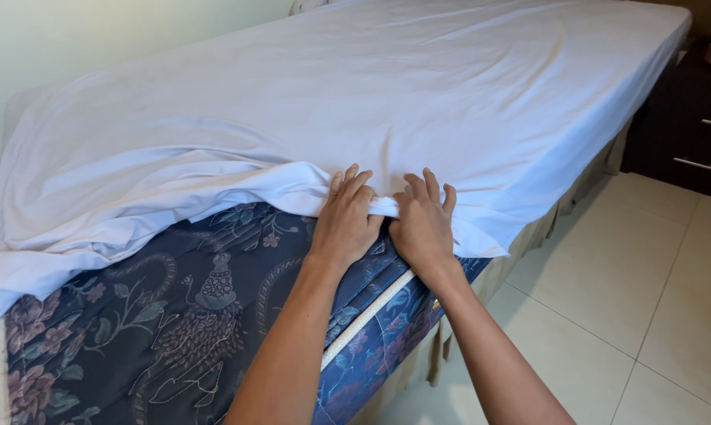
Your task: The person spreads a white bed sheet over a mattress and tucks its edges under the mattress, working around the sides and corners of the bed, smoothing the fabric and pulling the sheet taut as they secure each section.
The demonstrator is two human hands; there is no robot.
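My left hand (346,220) and right hand (422,224) sit side by side at the centre of the frame, both fingers curled shut on the bunched hem of the white sheet (387,94). The gathered edge runs between my two hands, right at the corner of the mattress (174,315). The sheet covers the top of the bed, stretching away to the upper right, fairly smooth there with soft creases. Toward the left it lies rumpled and hangs loose, leaving the dark blue floral mattress side bare across the lower left. A white piped seam (367,315) runs diagonally on the mattress just below my right wrist. Pale floor tiles (646,299) fill the lower right, and a dark drawer cabinet (686,134) stands at the right edge.
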